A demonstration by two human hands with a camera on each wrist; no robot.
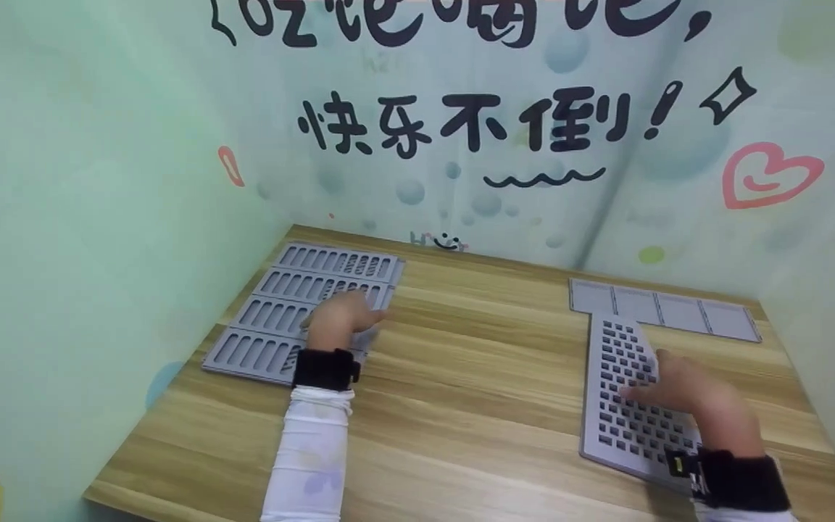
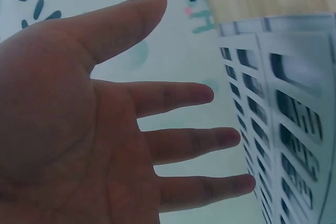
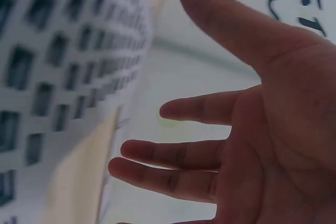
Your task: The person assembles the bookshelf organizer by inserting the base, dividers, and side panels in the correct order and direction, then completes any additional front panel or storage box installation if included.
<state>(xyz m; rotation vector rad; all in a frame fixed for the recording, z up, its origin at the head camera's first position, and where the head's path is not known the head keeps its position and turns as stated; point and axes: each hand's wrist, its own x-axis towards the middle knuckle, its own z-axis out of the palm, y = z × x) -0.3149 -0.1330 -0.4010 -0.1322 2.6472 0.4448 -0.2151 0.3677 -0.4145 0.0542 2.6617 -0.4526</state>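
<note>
My left hand [image 1: 339, 320] hovers over the right part of a grey slotted tray [image 1: 262, 319] at the table's left. Its fingers are straight and spread in the left wrist view, the hand [image 2: 115, 119] holding nothing beside the tray [image 2: 265, 56]. Several slots contain dark, patterned pieces [image 1: 367, 265], too small to identify. On the right side, my right hand [image 1: 693, 391] is over a grey board [image 1: 593, 428] with many small square holes. Spread fingers and a bare palm show on that hand [image 3: 283, 114] in the right wrist view; contact with the board cannot be told.
A shallow grey tray [image 1: 667, 310] divided into several compartments lies at the back right, against the holed board's far end. The wooden table [image 1: 461, 391] runs between the two sides. Printed cloth walls [image 1: 417, 203] stand at the back, left and right.
</note>
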